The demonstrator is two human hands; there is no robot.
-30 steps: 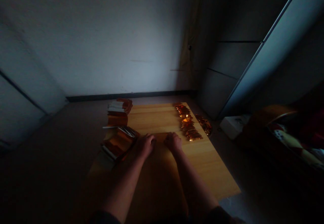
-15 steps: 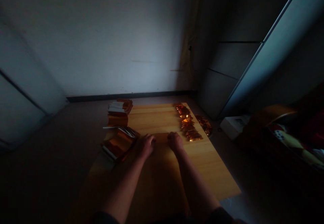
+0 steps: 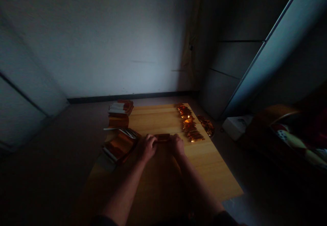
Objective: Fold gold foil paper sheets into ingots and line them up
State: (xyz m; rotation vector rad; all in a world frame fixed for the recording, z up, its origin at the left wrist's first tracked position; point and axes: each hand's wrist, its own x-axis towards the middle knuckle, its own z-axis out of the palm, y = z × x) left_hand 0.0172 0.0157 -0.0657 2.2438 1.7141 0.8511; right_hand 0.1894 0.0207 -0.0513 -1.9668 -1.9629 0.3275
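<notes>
A small copper-coloured sheet lies across the middle of the table between my two hands. My left hand pinches its left end with curled fingers. At the other end, my right hand grips it the same way. Left of my left hand is a stack of shiny copper-coloured sheets with white edges. Beyond my right hand runs a row of folded shiny copper-coloured pieces, overlapping one another. The dim light hides the sheet's finer detail.
More copper-coloured sheets and a curled bundle with pale strips sit at the table's far left. Beside the right edge, lower down, is a container of shiny pieces. A white box stands on the floor near a wooden chair.
The sheet between my hands has turned darker and shows a raised, folded-looking edge. Both hands have shifted only slightly, and the piles have stayed put.
</notes>
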